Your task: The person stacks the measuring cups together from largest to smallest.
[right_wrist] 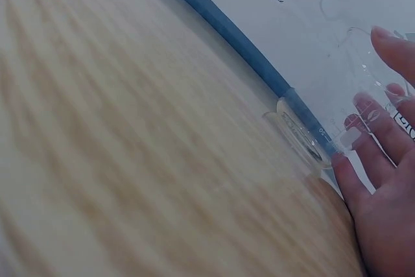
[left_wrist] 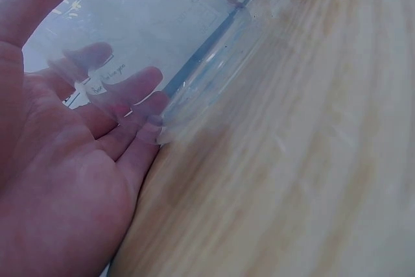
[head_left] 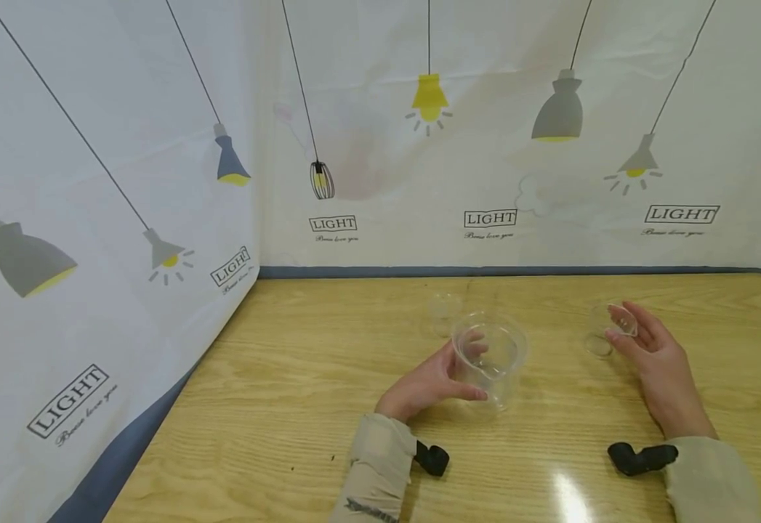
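A large clear beaker (head_left: 506, 367) with a pouring lip stands on the wooden table, in front of me. My left hand (head_left: 427, 379) holds it from the left, thumb on the near side and fingers round the far side. Through its wall the fingers show in the left wrist view, low on the beaker (left_wrist: 194, 24) by its base. To the right, my right hand (head_left: 666, 367) holds a small clear beaker (head_left: 599, 343) between thumb and fingers. In the right wrist view the small beaker (right_wrist: 305, 135) bears white printed marks, its base at the table top.
Behind the large beaker stands another clear vessel (head_left: 444, 309), faint against the wood. A white curtain (head_left: 387, 174) printed with lamps runs along the back and left edges of the table (head_left: 275, 407). Black wrist mounts (head_left: 642, 459) stick out from both sleeves.
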Demonstrator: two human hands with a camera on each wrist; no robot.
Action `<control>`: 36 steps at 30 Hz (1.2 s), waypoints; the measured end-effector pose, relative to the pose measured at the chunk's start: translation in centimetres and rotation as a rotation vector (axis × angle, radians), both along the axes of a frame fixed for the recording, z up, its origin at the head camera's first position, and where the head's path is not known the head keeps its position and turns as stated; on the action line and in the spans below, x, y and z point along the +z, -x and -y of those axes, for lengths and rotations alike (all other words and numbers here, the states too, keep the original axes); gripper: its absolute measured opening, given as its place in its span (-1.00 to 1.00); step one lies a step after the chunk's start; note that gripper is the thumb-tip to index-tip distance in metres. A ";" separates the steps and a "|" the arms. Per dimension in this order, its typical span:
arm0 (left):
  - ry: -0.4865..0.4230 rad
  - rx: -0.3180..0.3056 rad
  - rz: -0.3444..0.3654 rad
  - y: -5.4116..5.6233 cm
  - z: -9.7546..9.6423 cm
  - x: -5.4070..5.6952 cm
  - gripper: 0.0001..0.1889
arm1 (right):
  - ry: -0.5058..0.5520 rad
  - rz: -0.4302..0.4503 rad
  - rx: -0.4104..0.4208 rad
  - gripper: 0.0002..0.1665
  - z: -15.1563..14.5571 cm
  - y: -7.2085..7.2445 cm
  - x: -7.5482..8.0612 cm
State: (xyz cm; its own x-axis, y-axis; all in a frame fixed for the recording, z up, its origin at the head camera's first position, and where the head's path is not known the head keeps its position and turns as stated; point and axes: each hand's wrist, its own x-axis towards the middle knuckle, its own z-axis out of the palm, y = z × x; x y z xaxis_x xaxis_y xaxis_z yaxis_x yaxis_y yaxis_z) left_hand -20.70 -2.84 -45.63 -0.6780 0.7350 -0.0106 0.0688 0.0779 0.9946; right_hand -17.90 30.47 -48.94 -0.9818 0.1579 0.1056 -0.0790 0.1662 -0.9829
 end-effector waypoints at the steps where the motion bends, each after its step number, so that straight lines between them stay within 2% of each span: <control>1: 0.000 -0.001 0.002 0.0 0.0 0.0 -0.13 | 0.001 -0.001 0.000 -0.28 0.0 0.0 0.0; 6: 0.005 0.000 -0.001 0.1 0.0 -0.2 -0.15 | 0.004 0.008 0.003 -0.27 0.0 0.0 0.0; 10: 0.001 0.001 0.008 0.0 0.1 -0.3 -0.15 | -0.038 0.030 -0.002 -0.26 0.0 0.0 0.0; 19: 0.007 0.002 -0.014 0.0 0.0 -0.1 -0.12 | -0.084 0.036 -0.027 -0.25 0.0 0.0 0.0; 24: 0.001 -0.004 -0.001 0.0 -0.1 -0.1 -0.12 | -0.087 0.046 -0.025 -0.26 0.0 0.0 0.0; 27: -0.001 -0.002 -0.002 0.1 -0.1 -0.4 -0.12 | -0.085 0.045 -0.025 -0.27 0.0 0.0 0.0; 33: -0.005 0.013 -0.007 0.8 -0.3 -2.0 -0.12 | -0.136 0.025 -0.042 -0.28 0.2 0.3 -0.2; 36: 0.001 0.011 -0.012 0.7 -0.2 -1.7 -0.13 | -0.111 0.014 -0.040 -0.29 0.2 0.5 -0.3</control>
